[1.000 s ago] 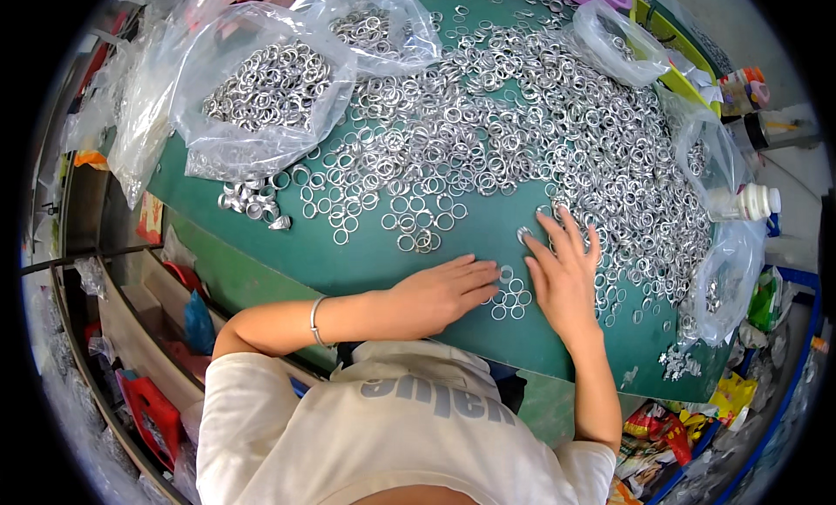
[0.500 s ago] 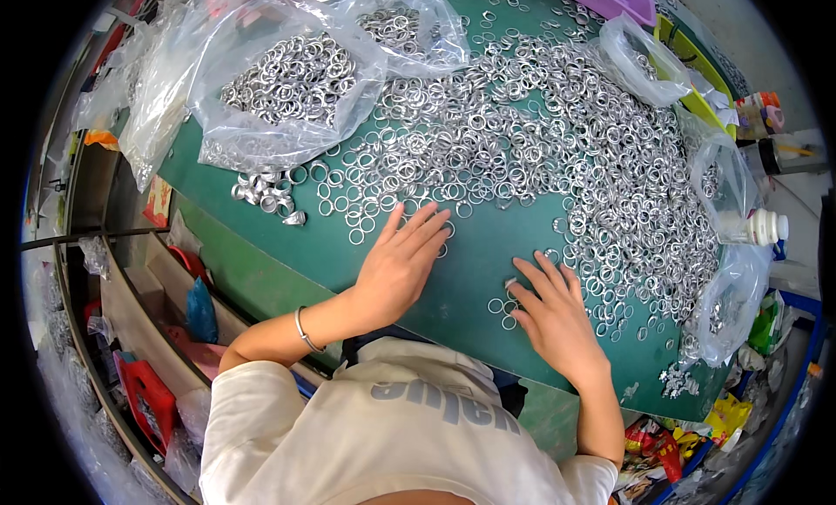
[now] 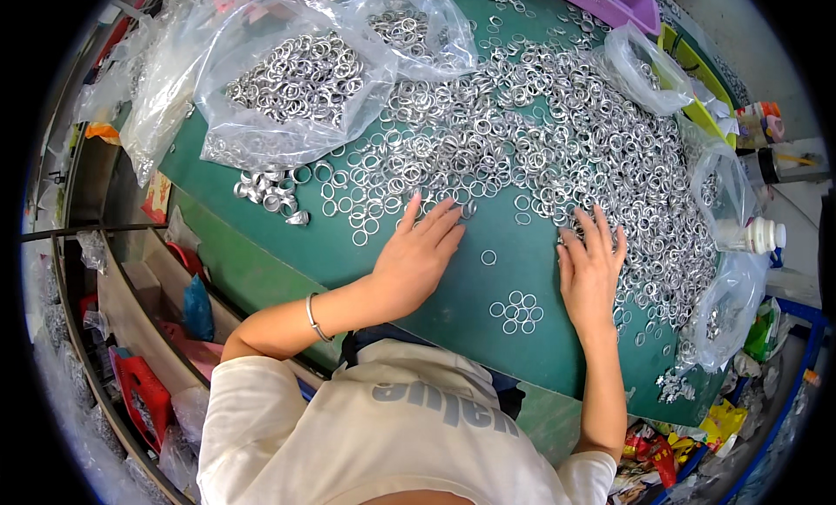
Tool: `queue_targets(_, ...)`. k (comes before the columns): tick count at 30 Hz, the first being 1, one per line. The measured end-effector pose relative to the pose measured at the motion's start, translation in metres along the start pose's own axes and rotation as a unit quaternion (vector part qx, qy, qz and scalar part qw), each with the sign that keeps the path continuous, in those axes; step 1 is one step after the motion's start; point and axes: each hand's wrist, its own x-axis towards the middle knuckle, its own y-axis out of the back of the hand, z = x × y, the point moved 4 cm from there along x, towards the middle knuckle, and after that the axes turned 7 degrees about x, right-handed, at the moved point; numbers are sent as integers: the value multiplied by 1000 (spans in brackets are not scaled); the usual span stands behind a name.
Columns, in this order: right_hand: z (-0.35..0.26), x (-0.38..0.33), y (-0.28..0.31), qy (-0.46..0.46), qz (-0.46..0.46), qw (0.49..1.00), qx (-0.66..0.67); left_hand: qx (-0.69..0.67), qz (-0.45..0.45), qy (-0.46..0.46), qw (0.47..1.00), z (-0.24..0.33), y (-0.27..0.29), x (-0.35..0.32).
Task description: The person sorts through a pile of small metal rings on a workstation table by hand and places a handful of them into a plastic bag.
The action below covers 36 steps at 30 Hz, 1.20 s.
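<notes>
A wide pile of silver rings (image 3: 644,157) spreads over the green table (image 3: 453,309). My left hand (image 3: 418,252) lies palm down with fingers outstretched, its fingertips touching rings at the near edge of the pile. My right hand (image 3: 592,274) rests with fingers spread on the pile's near edge farther right; what lies beneath its fingertips is hidden. Between the hands, several rings form a small flat cluster (image 3: 517,313) near the table's front. A single ring (image 3: 488,258) lies apart, a little beyond that cluster.
An open clear plastic bag (image 3: 218,96) of rings stands at the back left, with a second bag (image 3: 453,48) behind it. Chunkier rings (image 3: 266,191) lie beside the first. At the back right are a purple basket (image 3: 610,4), a yellow-green basket (image 3: 697,78) and a white bottle (image 3: 762,235).
My right hand has moved away from the small cluster, right and farther forward, onto the pile's edge. The cluster now shows more rings. My left hand has shifted slightly right.
</notes>
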Motion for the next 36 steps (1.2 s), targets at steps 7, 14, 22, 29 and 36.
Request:
queue_targets(7, -43, 16, -15, 42, -8, 997, 62, 6, 32, -36, 999, 13, 1, 27)
queue_targets(14, -29, 4, -1, -3, -9, 966, 259, -100, 27, -55, 993, 12, 4, 11)
queue_targets(22, -15, -1, 7, -23, 32, 971, 237, -37, -37, -109, 993, 15, 5, 20)
queue_targets(29, -18, 6, -3, -11, 34, 988, 151, -187, 1, -95, 978, 26, 7, 12)
queue_targets(36, -26, -11, 7, -7, -2, 974, 227, -217, -31, -100, 971, 42, -4, -5)
